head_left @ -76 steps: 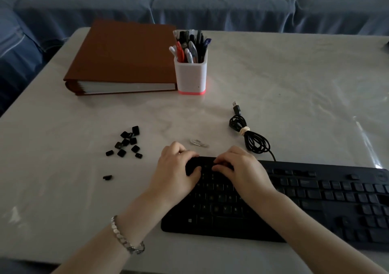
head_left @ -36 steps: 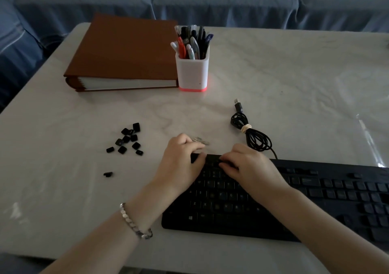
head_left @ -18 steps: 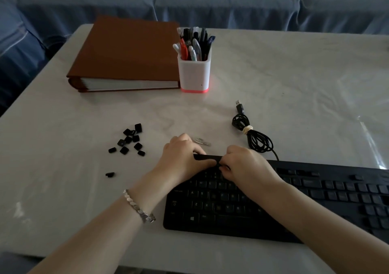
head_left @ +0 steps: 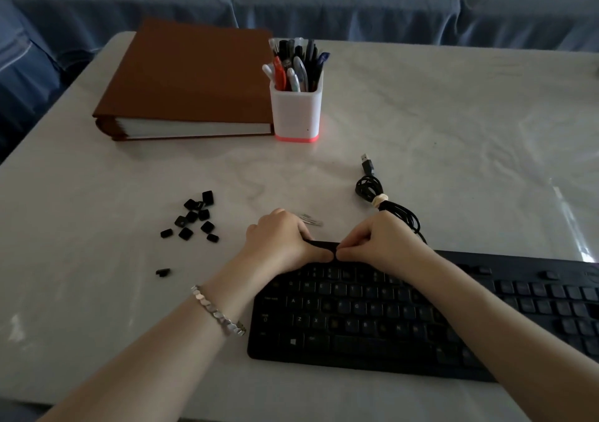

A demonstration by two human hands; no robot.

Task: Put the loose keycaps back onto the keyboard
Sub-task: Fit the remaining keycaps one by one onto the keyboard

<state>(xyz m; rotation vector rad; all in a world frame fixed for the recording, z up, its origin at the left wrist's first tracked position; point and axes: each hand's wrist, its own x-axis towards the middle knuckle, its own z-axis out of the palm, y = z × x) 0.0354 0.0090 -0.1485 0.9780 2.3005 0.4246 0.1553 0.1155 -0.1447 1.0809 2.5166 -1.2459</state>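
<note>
The black keyboard (head_left: pixel 356 318) lies at the near right of the white table. My left hand (head_left: pixel 278 240) and my right hand (head_left: pixel 385 243) are both at its far left edge. Their fingers curl over the back rim and the thumbs press on the top row, tips touching each other. What lies under the thumbs is hidden. Several loose black keycaps (head_left: pixel 194 217) sit in a cluster on the table left of my left hand. One more keycap (head_left: pixel 162 271) lies alone nearer to me.
A small metal clip (head_left: pixel 311 220) lies just beyond my left hand. The keyboard's coiled cable (head_left: pixel 385 204) with its USB plug runs behind my right hand. A brown binder (head_left: pixel 191 77) and a white pen holder (head_left: pixel 296 113) stand at the back. A blue sofa lies beyond the table.
Both hands have slid from the top key rows up to the keyboard's far edge, and the thumbs have come together. The loose keycaps have not moved.
</note>
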